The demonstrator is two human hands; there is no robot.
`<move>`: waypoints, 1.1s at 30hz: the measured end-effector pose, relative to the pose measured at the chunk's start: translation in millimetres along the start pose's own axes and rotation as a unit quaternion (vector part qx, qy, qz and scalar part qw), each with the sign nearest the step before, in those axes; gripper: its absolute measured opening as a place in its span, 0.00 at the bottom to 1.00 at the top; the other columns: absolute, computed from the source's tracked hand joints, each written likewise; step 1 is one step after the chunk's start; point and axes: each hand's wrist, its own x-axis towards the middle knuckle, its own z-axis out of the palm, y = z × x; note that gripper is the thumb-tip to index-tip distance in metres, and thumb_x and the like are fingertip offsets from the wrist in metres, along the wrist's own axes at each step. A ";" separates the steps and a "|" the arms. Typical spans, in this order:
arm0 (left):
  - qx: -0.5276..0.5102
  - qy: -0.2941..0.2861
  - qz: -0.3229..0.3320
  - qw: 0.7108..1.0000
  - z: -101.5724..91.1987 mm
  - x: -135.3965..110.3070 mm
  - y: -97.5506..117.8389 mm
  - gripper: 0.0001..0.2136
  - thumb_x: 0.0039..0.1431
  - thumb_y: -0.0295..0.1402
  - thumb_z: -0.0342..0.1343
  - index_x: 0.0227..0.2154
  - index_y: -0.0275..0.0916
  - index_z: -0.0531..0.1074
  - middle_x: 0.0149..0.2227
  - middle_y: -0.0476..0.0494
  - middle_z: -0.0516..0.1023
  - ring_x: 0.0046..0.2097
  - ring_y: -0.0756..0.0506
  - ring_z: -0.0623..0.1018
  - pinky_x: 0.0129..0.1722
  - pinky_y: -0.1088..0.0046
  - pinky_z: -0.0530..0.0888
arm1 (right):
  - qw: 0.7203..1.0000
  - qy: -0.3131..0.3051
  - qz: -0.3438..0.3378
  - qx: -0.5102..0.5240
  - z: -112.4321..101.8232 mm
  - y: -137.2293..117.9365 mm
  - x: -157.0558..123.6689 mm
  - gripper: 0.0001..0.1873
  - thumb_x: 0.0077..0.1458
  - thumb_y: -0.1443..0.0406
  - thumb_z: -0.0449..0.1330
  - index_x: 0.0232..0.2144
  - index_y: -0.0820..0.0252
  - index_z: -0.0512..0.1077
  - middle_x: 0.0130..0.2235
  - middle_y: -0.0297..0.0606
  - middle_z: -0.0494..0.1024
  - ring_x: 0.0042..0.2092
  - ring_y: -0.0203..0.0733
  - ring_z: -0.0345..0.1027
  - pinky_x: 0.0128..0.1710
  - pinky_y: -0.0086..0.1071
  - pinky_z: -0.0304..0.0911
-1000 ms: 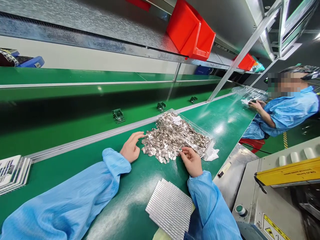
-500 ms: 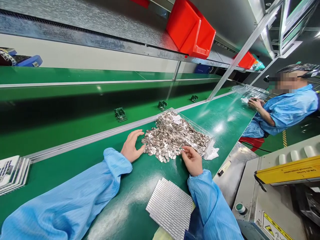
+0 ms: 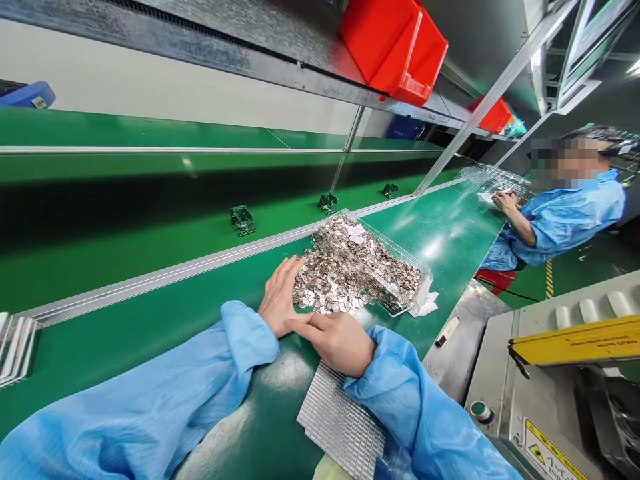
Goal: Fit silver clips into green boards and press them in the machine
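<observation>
Small silvery metal pieces [image 3: 330, 280] lie in a heap on the green table, spilling out of a clear plastic tray [image 3: 395, 250]. Along the heap's left edge rests my left hand [image 3: 281, 297], its fingers stretched out and touching the nearest pieces. My right hand [image 3: 337, 341] is in front of the heap with its fingers curled together. Its fingertips meet the left hand at the thumb, and whatever they may hold is hidden. Below the right hand and partly covered by the sleeve is a silver sheet of small blocks in rows [image 3: 343, 423].
Small green circuit boards [image 3: 243, 220] stand behind the metal rail. Stacked white-edged sheets [image 3: 17, 347] are at the left. A red bin [image 3: 395, 50] sits on the shelf above. On the right are a marker [image 3: 447, 332], a machine [image 3: 500, 380] and a seated co-worker [image 3: 565, 213].
My right hand has moved left from the heap's front edge to my left hand. My left hand has shifted slightly right, against the pieces. The view has turned a little.
</observation>
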 end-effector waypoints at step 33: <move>-0.002 -0.009 0.018 1.000 0.6 -0.7 -0.6 0.45 0.48 0.45 0.61 0.64 0.46 0.42 0.67 0.36 0.48 0.67 0.34 0.48 0.62 0.49 0.53 | 0.999 -0.028 0.033 0.027 -7.9 -1.3 -2.1 0.21 0.62 0.70 0.47 0.57 0.56 0.61 0.42 0.40 0.77 0.34 0.38 0.71 0.30 0.30 0.62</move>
